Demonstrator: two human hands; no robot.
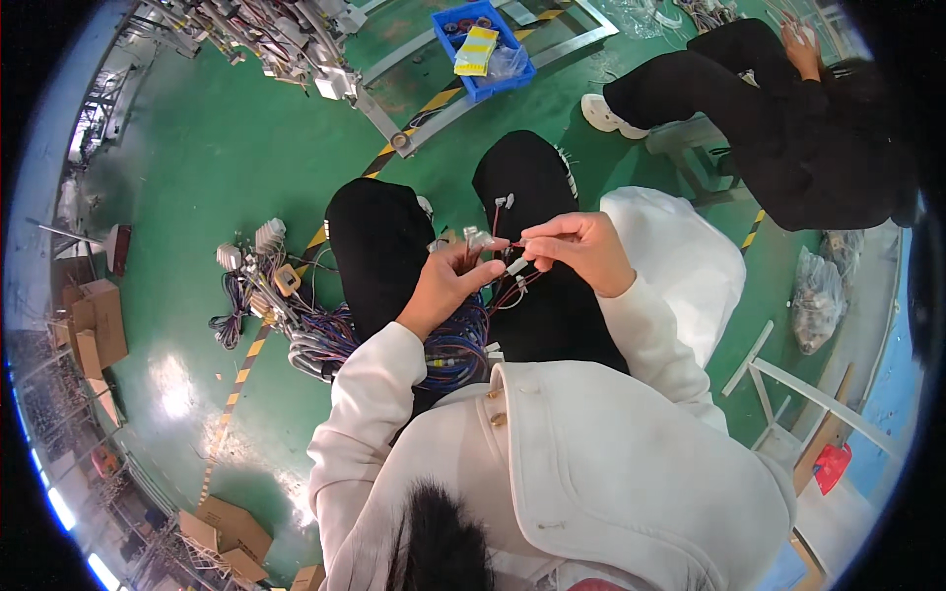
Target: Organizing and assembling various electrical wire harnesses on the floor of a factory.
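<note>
Close against my body, a dark wire bundle point(457, 347) lies across my lap, its loose ends running up to my fingers. Just beyond, my left hand point(448, 286) is curled nearly closed, thumb and fingers around a pale connector point(480, 238). My right hand point(589, 251) is in a tight pinch on what looks like a thin red wire. A white plug point(516, 266) sits between the hands, above my thigh. I take this step to be fitting or sorting wire ends at the connectors; the next move calls for steady, lined-up fingertips and no tug on the leads. Farther off stand a blue crate point(456, 22) and, to the right, a seated co-worker point(788, 158).
</note>
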